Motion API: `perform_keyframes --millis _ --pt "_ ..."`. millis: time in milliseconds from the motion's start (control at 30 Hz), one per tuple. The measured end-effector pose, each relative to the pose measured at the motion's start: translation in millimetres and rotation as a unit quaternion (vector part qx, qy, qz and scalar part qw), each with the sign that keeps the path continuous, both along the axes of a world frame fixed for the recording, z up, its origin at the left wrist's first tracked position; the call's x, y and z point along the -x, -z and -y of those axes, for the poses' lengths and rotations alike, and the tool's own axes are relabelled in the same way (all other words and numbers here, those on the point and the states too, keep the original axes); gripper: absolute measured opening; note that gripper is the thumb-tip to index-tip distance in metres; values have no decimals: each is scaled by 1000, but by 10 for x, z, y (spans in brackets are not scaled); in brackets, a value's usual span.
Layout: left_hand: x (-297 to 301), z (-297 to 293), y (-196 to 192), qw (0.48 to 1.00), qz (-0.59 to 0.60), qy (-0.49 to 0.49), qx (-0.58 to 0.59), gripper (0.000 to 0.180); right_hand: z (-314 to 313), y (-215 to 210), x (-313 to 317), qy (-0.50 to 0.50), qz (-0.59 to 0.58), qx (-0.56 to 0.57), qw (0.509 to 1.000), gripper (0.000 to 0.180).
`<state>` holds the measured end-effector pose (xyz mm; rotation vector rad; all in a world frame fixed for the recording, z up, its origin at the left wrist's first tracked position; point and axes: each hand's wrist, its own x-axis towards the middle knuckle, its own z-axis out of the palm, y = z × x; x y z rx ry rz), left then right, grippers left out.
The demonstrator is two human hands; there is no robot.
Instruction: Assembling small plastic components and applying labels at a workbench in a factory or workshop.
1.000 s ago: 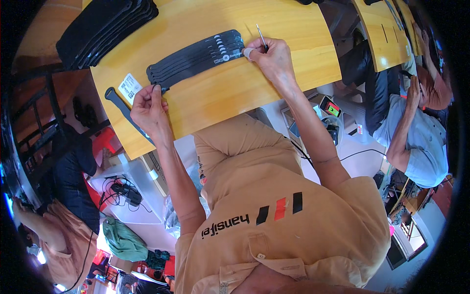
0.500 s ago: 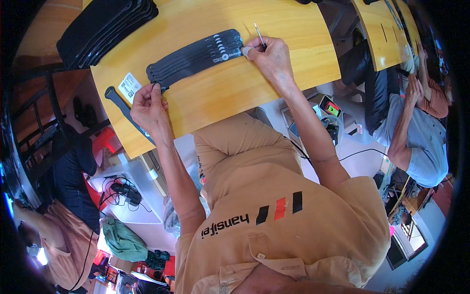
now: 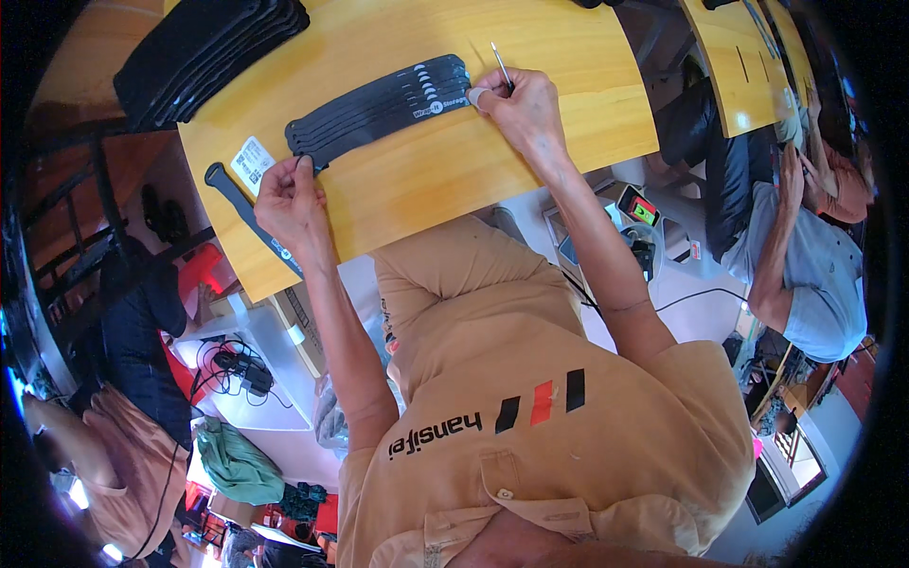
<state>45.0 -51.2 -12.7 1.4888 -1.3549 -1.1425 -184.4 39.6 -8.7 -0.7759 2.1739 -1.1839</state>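
A fanned row of black storage straps lies on the yellow wooden table, with pale printing at the right end. My left hand pinches the near-left end of the lowest strap between thumb and fingertips. At the opposite end, my right hand is closed, its thumb tip in a white covering and touching or nearly touching the strap ends. Within its fingers sits a small thin tool with a bright metal shaft and dark handle, shaft pointing away from me. One single black strap lies beside my left wrist.
A white printed label rests left of the straps. Thick black stacks of straps stand at the far left. Below the table's near edge are a white surface with a coiled black cable and a phone. People sit on both sides.
My two hands and the straps stay almost in place. The whole view has shifted very slightly. At the right, a co-worker's hands have moved a little.
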Motion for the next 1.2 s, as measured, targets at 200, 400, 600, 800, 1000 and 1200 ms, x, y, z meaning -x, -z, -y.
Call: perform_keyframes --millis 200,400,600,800,1000,1200 --pt "2 9 55 999 -10 0 39 10 0 -5 0 0 -13 -4 1000 11" --pt "-23 21 63 992 98 9 78 11 4 76 9 -3 -22 -18 1000 11" --pt "16 -15 -36 984 159 2 73 16 3 111 33 -2 -36 -30 999 12" --pt "22 -26 -59 971 221 1 86 16 5 68 -16 6 -68 5 998 10" --pt "52 -13 -87 951 278 -10 135 17 25 59 3 -2 -89 -13 996 10" --pt "37 -39 -162 958 260 -26 116 18 44 32 5 -5 -107 -35 994 13"
